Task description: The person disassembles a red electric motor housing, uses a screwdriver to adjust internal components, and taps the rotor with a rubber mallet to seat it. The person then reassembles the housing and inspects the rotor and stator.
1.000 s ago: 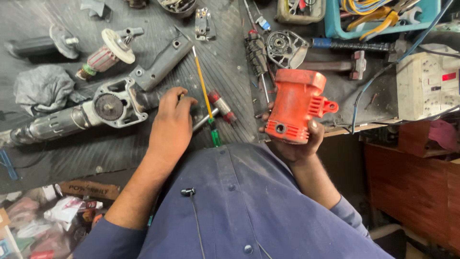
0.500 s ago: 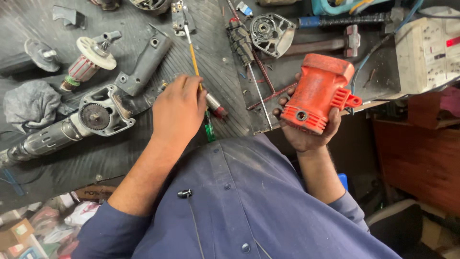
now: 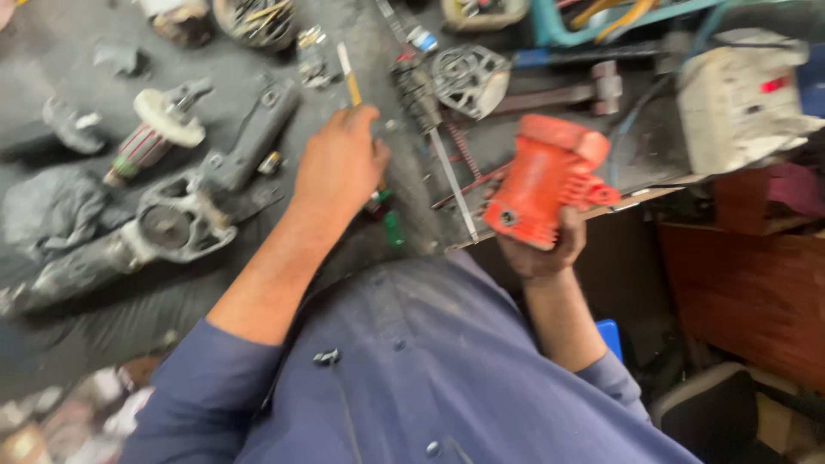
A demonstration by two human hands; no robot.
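Head view: orange motor housing (image 3: 546,182) in right hand (image 3: 541,249).

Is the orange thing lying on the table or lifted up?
Lifted up: the right hand holds the orange housing off the bench edge.

Dim, even light; motion blur smears everything.

A boxy off-white meter (image 3: 741,101) sits at the bench's far right edge; a small red lit display (image 3: 772,85) glows on its face.
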